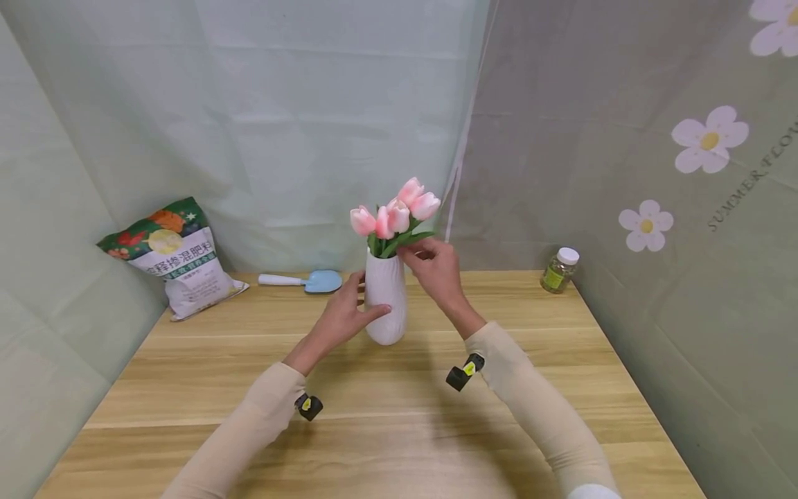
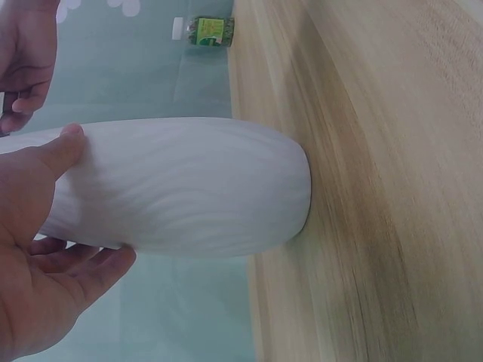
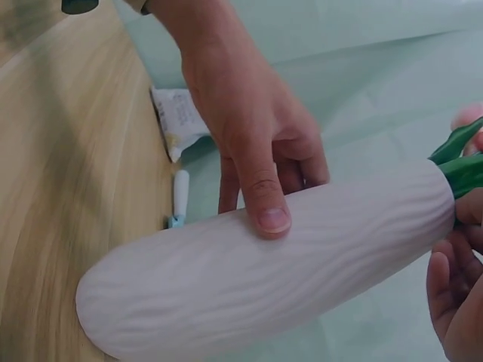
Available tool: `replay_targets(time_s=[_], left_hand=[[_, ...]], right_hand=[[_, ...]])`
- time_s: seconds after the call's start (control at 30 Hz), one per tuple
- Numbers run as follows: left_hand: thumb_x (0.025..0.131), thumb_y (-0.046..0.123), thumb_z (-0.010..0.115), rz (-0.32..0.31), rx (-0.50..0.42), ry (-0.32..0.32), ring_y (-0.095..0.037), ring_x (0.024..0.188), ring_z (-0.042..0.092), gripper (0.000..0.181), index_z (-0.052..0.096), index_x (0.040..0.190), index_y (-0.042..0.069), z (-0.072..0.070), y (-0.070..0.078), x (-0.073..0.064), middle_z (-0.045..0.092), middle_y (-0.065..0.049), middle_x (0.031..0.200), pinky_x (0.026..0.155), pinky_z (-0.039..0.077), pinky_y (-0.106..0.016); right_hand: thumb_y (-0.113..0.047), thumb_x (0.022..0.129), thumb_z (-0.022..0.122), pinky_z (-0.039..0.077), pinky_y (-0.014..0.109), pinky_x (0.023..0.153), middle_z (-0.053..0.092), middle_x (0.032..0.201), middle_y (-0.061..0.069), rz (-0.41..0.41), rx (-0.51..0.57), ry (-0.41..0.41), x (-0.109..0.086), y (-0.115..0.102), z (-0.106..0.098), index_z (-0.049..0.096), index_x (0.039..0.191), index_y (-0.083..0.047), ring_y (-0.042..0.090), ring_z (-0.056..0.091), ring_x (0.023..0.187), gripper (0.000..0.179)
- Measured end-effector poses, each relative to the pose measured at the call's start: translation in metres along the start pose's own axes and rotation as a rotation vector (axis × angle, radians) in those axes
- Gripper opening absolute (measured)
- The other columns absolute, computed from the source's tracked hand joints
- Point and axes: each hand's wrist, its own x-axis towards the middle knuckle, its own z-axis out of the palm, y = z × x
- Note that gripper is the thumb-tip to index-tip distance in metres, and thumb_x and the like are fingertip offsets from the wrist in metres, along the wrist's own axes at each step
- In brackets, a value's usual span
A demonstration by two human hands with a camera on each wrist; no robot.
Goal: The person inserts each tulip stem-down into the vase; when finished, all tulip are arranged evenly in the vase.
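A white ribbed vase (image 1: 386,298) stands upright on the wooden table, with several pink tulips (image 1: 397,216) and their green leaves (image 1: 394,245) rising from its mouth. My left hand (image 1: 341,313) holds the vase from the left, thumb across its front and fingers round the far side, as the left wrist view also shows. At the right of the rim, my right hand (image 1: 436,269) has its fingers curled and pinches a tulip at the stem. The right wrist view shows those fingertips close against the rim and the green stems (image 3: 462,177); the lower stems are hidden inside the vase.
A fertilizer bag (image 1: 190,267) leans at the table's back left. Beside it lies a small trowel (image 1: 323,281) with a white handle and blue blade. A white-capped jar (image 1: 559,270) stands at the back right. Cloth walls (image 1: 349,138) enclose the table (image 1: 374,443).
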Motion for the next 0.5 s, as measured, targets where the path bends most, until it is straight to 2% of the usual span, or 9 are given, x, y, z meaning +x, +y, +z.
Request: replay_targets(time_s=[0.2,0.37,0.5], left_hand=[[0.09,0.042,0.079,-0.012,0.002,-0.004,-0.035,0.135,0.051,0.087,0.034,0.153,0.001,-0.001,0.001,0.0,0.048,-0.019,0.148,0.104,0.054,-0.049],[0.09,0.042,0.079,-0.01,0.009,-0.003,-0.036,0.135,0.051,0.087,0.034,0.153,0.0,-0.001,0.001,0.0,0.048,-0.019,0.149,0.104,0.054,-0.05],[0.09,0.042,0.079,-0.019,0.007,-0.006,-0.036,0.135,0.051,0.088,0.034,0.153,0.001,-0.001,0.0,0.0,0.048,-0.019,0.149,0.105,0.053,-0.051]], right_hand=[[-0.018,0.092,0.078,0.06,0.027,0.062,0.075,0.095,0.011,0.053,0.031,-0.038,0.0,-0.002,-0.002,0.079,0.101,-0.002,0.019,0.067,0.074,0.018],[-0.02,0.092,0.078,0.061,0.027,0.063,0.073,0.097,0.012,0.05,0.058,-0.047,-0.003,0.0,-0.005,0.079,0.102,-0.004,0.023,0.068,0.079,0.02],[-0.023,0.091,0.08,0.063,0.035,0.066,0.073,0.1,0.012,0.055,0.085,-0.053,-0.006,0.005,-0.011,0.079,0.107,-0.006,0.024,0.068,0.082,0.023]])
